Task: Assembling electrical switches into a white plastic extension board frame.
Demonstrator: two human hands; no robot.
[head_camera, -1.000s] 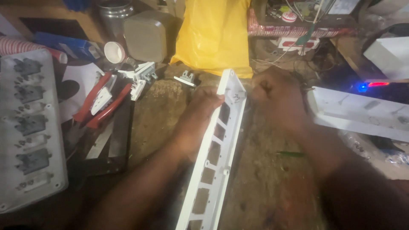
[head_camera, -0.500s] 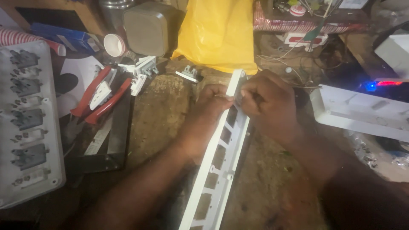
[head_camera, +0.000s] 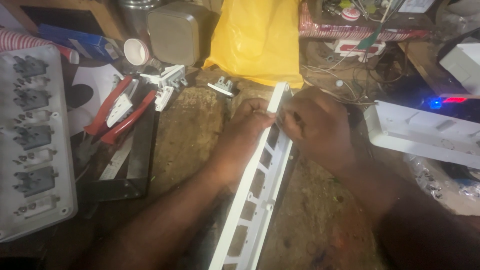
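Near the surface's far edge, both hands now meet: left hand (head_camera: 252,122) steadies the white slotted panel (head_camera: 260,175); right hand (head_camera: 315,127), newly shifted over, pinches its rim.

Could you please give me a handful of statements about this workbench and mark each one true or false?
1. Both hands, the left hand and the right hand, are at the upper part of the long white plastic strip with rectangular cut-outs. True.
2. The red-handled pliers lie to the right of the strip. False: they lie to its left, near the grey panel of sockets.
3. A yellow plastic bag sits beyond the top end of the strip. True.
4. The right hand holds the pliers. False: the pliers lie untouched on the bench; that hand is at the strip.
5. A blue light glows at the right. True.
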